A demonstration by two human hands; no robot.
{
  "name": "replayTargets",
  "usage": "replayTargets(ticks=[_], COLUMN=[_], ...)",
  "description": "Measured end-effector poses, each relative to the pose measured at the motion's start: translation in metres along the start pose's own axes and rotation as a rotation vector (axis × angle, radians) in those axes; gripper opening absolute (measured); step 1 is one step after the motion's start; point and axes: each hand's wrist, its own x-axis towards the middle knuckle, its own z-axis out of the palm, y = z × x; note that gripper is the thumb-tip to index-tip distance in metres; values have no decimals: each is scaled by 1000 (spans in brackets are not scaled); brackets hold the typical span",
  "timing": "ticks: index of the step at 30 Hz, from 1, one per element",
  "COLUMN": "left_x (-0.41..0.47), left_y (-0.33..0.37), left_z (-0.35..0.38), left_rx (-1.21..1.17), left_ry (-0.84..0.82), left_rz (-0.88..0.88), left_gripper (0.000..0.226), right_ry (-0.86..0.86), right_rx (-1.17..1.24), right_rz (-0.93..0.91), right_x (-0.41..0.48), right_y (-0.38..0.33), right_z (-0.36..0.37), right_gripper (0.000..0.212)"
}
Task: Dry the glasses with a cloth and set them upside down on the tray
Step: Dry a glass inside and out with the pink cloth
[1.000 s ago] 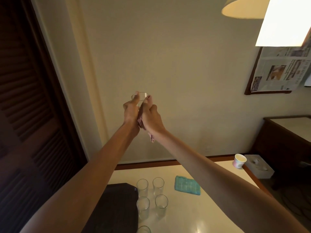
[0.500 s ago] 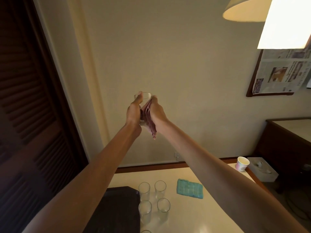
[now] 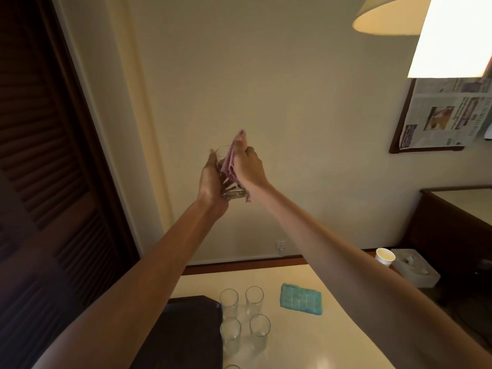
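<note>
The left hand (image 3: 210, 179) holds a clear tumbler (image 3: 234, 194) up at arm's length. Its fingers curl round the far wall, with the rim up past the fingertips and the thick base down by the heel of the palm. The right hand (image 3: 250, 169) grips a pink cloth (image 3: 231, 159) in curled fingers and presses it against the side of the tumbler, across from the left thumb. One corner of the cloth pokes up above the right knuckles. I cannot tell whether any cloth reaches inside the rim.

The drying likely goes best if the left fingers turn the tumbler while the right hand holds the cloth pressed in place, so that every band of wall passes under it. A fold then needs pushing inside, down to the base. A wet wall can slip, so the left grip is probably safest kept low, near the base. Bare fingers may leave marks, so a last wipe where they sat seems wise.

Well below both hands, four upright tumblers (image 3: 230, 331) wait on the table (image 3: 306, 342) just beside the dark tray (image 3: 191, 328). No glass shows on the part of the tray in view.
</note>
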Motion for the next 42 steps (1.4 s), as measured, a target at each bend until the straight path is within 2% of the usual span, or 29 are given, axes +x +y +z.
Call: replayTargets(ticks=[2,3,6,7,8,10,11,12,15,19,21,23,24,27,30,34,36,38,42], left_x=[1,0,3,1,0,2,3,4,3,-2,2,4,5,8,11,9,6,5,0], left_y=[-1,0,4,6,7,7,6,5,1,0,-1,0,1,4,7,7,4,2,1], left_z=[1,1,-2,-3,-4,-9,-11,-13,-17,-10,-8,-8,-6,-7,-12,-12,-10,-8,-5], left_rx=[56,90,62,49,37,28,26,26,-24,-32,-11,71,103,105,59,57,61,62,107], left_ry=[38,53,121,139,171,202,191,185,137,112,107,133,148,162,183,172,157,120,62], left_rz=[21,27,27,19,19,17,10,-3,-55,-102,-59,-29,-15,13,-2,-28,-70,-89,-47], left_gripper=[61,59,82,87,81,55,51,51,53,64,71,74,70,63,50,50,52,58,67], right_ry=[-23,-20,2,-12,-30,-40,-8,33,70,27,-19,-22,-25,-75,-90,10,46,53,12], right_rx=[96,122,60,5,-23,-60,-105,-158,-278,-112,15,72,76,40,-4,-104,-101,-78,76], right_rz=[146,189,193,167,112,-84,-167,-237,-326,-124,71,170,180,141,-40,-244,-272,-219,94], right_x=[6,8,-6,-14,-22,-34,-39,-40,-32,-15,-7,10,10,-21,-31,-22,-17,-11,-2], right_y=[5,9,14,14,16,23,23,24,22,6,1,17,22,15,24,27,24,18,13], right_z=[6,12,20,22,23,26,26,28,28,14,13,20,22,20,20,25,21,15,11], right_gripper=[84,89,85,82,77,48,34,29,51,53,82,112,111,80,57,43,45,50,75])
